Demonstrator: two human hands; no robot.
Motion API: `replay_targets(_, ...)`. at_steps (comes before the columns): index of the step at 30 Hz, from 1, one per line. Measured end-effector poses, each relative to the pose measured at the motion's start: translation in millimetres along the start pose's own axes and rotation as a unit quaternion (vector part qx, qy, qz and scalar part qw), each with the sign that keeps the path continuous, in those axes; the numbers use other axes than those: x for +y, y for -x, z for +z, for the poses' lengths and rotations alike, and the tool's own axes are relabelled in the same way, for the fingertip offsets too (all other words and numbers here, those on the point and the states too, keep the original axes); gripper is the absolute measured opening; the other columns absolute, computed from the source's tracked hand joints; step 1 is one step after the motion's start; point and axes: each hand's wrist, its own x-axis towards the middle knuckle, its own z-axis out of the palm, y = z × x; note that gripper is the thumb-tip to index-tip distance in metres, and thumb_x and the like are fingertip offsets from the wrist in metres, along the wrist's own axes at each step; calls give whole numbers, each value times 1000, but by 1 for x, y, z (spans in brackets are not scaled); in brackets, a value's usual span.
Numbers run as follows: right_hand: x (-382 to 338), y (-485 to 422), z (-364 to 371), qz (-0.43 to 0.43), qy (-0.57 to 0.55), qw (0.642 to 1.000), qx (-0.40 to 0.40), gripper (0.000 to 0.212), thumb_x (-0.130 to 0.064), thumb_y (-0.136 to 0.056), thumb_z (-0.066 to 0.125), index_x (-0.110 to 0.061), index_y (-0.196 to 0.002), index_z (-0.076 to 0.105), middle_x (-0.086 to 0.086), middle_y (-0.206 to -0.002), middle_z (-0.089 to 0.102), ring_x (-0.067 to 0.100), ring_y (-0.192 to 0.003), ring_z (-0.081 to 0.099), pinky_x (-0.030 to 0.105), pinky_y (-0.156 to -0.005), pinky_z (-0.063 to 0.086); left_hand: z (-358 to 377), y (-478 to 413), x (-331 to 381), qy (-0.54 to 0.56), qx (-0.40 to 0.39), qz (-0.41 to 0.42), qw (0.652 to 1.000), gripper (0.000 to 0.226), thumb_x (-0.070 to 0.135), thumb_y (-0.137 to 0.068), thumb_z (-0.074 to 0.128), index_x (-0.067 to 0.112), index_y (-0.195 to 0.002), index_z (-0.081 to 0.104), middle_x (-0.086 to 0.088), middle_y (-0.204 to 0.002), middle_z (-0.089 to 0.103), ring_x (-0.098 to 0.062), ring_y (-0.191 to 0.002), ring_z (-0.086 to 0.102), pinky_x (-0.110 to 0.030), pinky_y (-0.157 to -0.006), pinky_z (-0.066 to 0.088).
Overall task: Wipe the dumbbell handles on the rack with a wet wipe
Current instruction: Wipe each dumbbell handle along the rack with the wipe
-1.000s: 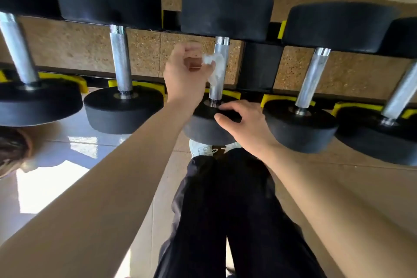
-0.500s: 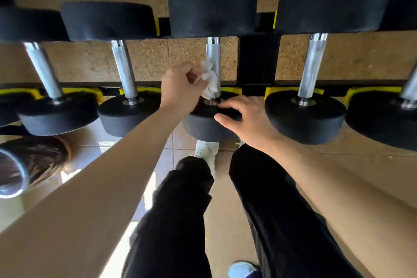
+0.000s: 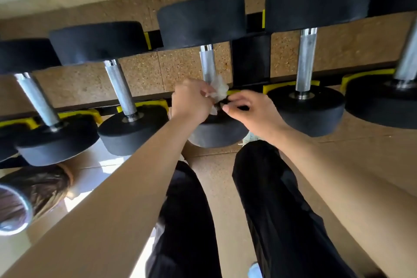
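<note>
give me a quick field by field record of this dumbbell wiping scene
left hand: grips wet wipe against the low end of the middle handle
right hand: rests on the near head of the same dumbbell; contact with the wipe unclear
handles in view: five, all metal
rack: black, with yellow cradles under the heads
below: person's legs in black trousers
</note>
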Motion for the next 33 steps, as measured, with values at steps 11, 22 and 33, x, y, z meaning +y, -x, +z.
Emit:
replay_targets(11, -42, -33, 11, 58, -195, 970, 130, 14, 0, -84, 77, -10, -93, 74, 7, -92, 76, 20, -86, 75, 32, -78, 62, -8, 31, -12, 272, 0, 17, 962, 37, 5, -83, 78, 27, -107, 61, 10, -100, 70, -5, -79, 70, -22, -74, 58)
replay_targets(22, -29, -45, 27, 47, -26, 988, 148, 20, -6, -79, 81, -24, -77, 72, -4, -85, 73, 14, -85, 71, 27, -80, 59, -7, 39, -47, 216, 25, 25, 976, 19, 10, -82, 79, 20, -97, 73, 10, -88, 72, -3, -81, 68, -24, -83, 58)
replay_targets(33, -43, -20, 14, -28, 28, 999, -36, 18, -11, -79, 83, -15, -96, 79, 0, -83, 76, 9, -77, 71, 25, -74, 58, -16, 30, -36, 175, -42, 120, 976, 46, 28, -80, 81, 21, -124, 67, 4, -105, 73, -11, -94, 72, -39, -84, 60)
